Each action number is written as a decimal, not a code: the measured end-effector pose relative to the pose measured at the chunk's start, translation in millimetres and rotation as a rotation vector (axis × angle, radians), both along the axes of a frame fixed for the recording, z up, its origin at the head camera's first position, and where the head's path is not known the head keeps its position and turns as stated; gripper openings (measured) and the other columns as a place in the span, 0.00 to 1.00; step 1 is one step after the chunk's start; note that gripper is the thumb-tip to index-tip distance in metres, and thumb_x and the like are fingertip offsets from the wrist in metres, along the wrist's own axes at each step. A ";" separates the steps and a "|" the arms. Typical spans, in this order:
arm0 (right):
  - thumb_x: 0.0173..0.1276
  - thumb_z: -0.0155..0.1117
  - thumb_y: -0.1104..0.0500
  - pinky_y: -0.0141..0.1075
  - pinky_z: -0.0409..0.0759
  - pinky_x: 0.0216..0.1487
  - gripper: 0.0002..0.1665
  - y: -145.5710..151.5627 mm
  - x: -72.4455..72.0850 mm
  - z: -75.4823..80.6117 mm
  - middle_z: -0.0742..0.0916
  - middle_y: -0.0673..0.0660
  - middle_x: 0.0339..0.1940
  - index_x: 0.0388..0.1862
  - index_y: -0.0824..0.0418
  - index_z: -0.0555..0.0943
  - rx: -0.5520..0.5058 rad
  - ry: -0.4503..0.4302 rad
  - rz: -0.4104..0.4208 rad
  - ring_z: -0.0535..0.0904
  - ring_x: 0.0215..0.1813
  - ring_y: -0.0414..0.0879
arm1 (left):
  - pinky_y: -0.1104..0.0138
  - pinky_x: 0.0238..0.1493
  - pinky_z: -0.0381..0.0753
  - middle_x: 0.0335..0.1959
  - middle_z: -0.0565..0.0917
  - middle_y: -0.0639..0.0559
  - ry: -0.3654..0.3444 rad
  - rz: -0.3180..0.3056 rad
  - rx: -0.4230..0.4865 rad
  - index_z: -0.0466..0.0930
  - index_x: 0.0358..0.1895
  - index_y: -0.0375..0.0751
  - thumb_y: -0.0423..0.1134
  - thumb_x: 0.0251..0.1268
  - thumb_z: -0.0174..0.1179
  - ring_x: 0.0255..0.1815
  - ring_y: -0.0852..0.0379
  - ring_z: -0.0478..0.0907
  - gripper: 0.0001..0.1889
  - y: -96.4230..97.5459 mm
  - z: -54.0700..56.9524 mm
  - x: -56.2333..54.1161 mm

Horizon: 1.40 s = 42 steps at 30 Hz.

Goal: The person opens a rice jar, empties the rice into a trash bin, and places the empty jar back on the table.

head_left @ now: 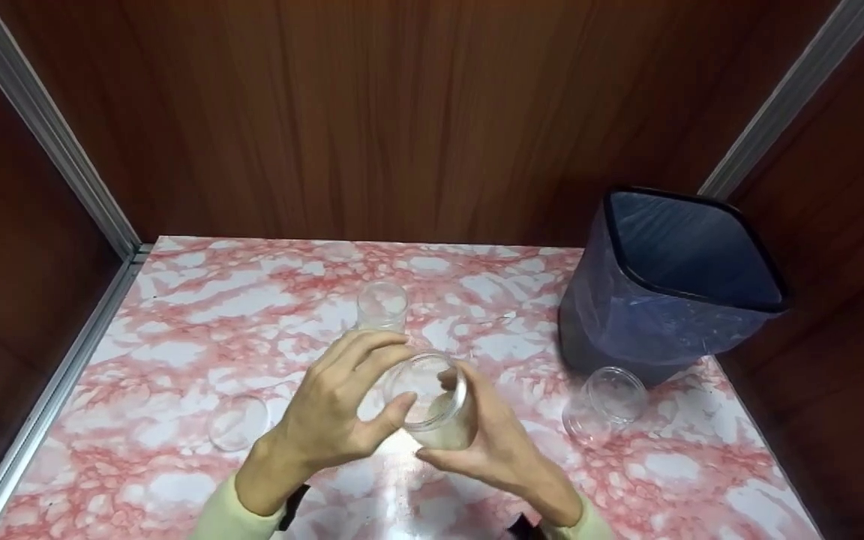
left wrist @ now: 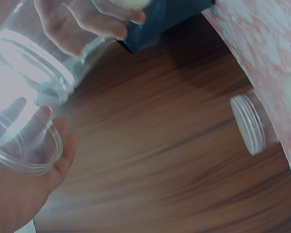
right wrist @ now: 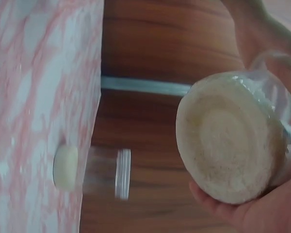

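Above the red-and-white marbled surface [head_left: 177,337], lower centre in the head view, the right hand [head_left: 503,439] clamps its fingers round a clear cylindrical plastic jar [head_left: 451,435]. Lower left in the left wrist view, the left hand [left wrist: 19,196] curves its fingers round a clear round lid [left wrist: 31,168], seemingly not seated on the jar. Lower left in the right wrist view, another clear jar [right wrist: 104,170] seems to block nothing.

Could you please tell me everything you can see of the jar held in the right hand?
The jar is round, clear-walled and apparently plastic, with a ridged neck and a pale beige underside showing a round centre. It is held tilted above the table, its neck toward the left hand, with the right hand gripping its side. The left hand holds a clear lid near the neck; whether the lid touches the jar is hard to tell.
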State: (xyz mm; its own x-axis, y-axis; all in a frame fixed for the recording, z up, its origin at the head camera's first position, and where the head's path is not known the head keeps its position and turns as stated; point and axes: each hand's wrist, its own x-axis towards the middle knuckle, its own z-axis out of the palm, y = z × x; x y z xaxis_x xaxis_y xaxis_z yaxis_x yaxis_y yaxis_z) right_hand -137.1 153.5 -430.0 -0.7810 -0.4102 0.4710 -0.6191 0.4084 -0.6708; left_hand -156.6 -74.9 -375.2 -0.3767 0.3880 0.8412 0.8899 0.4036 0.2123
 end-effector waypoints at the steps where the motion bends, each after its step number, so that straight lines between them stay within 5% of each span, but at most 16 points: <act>1: 0.47 0.82 0.46 0.39 0.82 0.53 0.57 3.9 -0.8 1.9 0.78 0.50 0.58 0.73 0.49 0.60 0.008 -0.006 0.003 0.78 0.55 0.45 | 0.65 0.58 0.78 0.52 0.82 0.47 -0.004 0.012 -0.008 0.80 0.54 0.40 0.44 0.60 0.63 0.53 0.52 0.79 0.20 -2.8 -1.1 -0.4; 9: 0.45 0.83 0.49 0.45 0.81 0.58 0.61 40.8 -5.5 18.5 0.79 0.55 0.60 0.75 0.51 0.58 0.059 -0.100 -0.037 0.78 0.59 0.48 | 0.61 0.54 0.81 0.53 0.82 0.47 -0.032 0.085 -0.027 0.80 0.54 0.39 0.42 0.59 0.63 0.53 0.51 0.79 0.20 -28.0 -13.9 -8.0; 22: 0.37 0.87 0.61 0.30 0.79 0.57 0.66 104.9 -17.0 51.8 0.82 0.53 0.57 0.75 0.56 0.60 0.069 0.020 -0.178 0.78 0.56 0.41 | 0.59 0.54 0.79 0.50 0.82 0.50 -0.244 0.245 -0.124 0.82 0.52 0.41 0.43 0.62 0.66 0.53 0.55 0.78 0.17 -70.5 -48.4 -30.1; 27: 0.35 0.86 0.68 0.25 0.79 0.53 0.68 122.7 -20.9 64.7 0.82 0.58 0.56 0.76 0.57 0.59 0.038 0.056 -0.171 0.78 0.54 0.38 | 0.57 0.54 0.79 0.49 0.82 0.51 -0.312 0.268 -0.125 0.82 0.52 0.41 0.42 0.63 0.65 0.52 0.54 0.78 0.16 -80.0 -63.8 -36.1; 36: 0.39 0.81 0.74 0.22 0.79 0.44 0.60 153.1 -26.5 93.7 0.82 0.57 0.54 0.72 0.62 0.62 0.018 0.039 -0.298 0.81 0.46 0.35 | 0.56 0.52 0.81 0.50 0.80 0.54 -0.570 0.280 -0.242 0.80 0.54 0.48 0.48 0.64 0.65 0.52 0.54 0.78 0.18 -88.5 -99.3 -36.3; 42: 0.43 0.78 0.77 0.21 0.79 0.44 0.56 173.3 -30.4 107.9 0.81 0.50 0.55 0.71 0.65 0.61 0.011 0.056 -0.301 0.81 0.47 0.34 | 0.55 0.55 0.80 0.50 0.79 0.55 -0.653 0.271 -0.298 0.79 0.55 0.49 0.51 0.64 0.64 0.54 0.53 0.77 0.19 -81.6 -115.2 -33.6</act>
